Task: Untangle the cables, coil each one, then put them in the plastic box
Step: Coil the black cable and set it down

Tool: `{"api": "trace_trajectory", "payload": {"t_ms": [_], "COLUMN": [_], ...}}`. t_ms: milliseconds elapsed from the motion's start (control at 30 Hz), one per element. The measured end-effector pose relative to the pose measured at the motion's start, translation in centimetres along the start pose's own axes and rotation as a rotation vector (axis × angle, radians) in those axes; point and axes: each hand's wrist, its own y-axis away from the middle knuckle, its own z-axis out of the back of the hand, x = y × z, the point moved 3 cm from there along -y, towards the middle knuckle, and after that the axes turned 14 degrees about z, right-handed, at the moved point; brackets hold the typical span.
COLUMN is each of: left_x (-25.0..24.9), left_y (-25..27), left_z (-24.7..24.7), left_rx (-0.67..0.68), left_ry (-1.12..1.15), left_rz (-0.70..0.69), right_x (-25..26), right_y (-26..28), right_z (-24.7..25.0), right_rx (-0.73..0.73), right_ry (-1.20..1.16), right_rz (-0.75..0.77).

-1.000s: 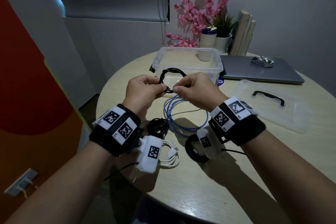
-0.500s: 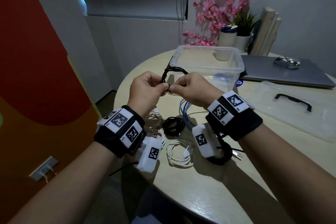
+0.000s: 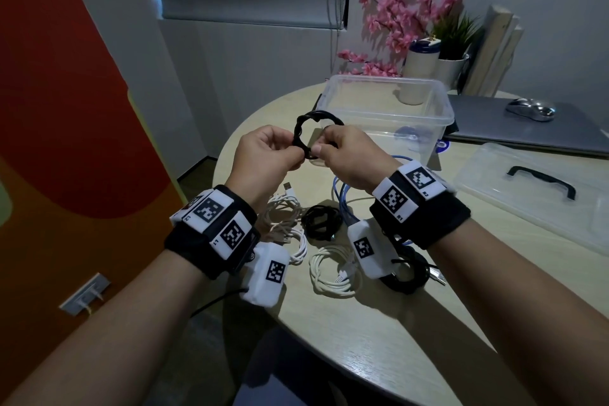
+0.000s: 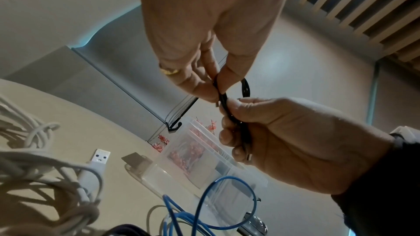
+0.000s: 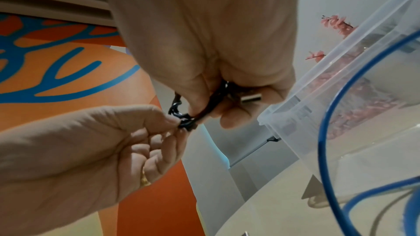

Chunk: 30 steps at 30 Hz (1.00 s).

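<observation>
Both hands are up above the round table, working one small black cable wound into a ring. The left hand pinches its near side; the right hand curls round the other side, with what looks like a metal plug tucked in its palm. Just behind stands the plastic box.

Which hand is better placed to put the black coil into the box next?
Probably the right hand. It is nearer the box, which stands ahead and to the right, and its fingers curl around the black coil. The left hand only pinches the coil's near side.
</observation>
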Motion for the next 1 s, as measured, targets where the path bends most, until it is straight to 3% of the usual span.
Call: {"api": "trace_trajectory", "payload": {"t_ms": [167, 367, 567, 833, 1000], "left_x": [0.3, 0.8, 0.8, 1.1, 0.8], "left_y": [-0.1, -0.2, -0.5, 0.0, 0.2], "left_z": [-0.1, 0.0, -0.1, -1.2, -1.5], "left_rx": [0.029, -0.032, 0.019, 0.106, 0.155], "left_ry": [0.027, 0.281, 0.381, 0.208, 0.34], "left_rz": [0.061, 0.146, 0.248, 0.27, 0.299], "right_x": [-0.1, 0.6, 0.4, -0.7, -0.6], "right_y": [-0.1, -0.4, -0.3, -0.1, 0.1], "right_z": [0.1, 0.2, 0.3, 1.3, 1.6], "right_rx": [-0.108, -0.233, -0.186, -0.22, -0.159], "right_ry": [0.046, -0.058, -0.059, 0.026, -0.003], "right_rz": [0.04, 0.092, 0.1, 0.127, 0.122]}}
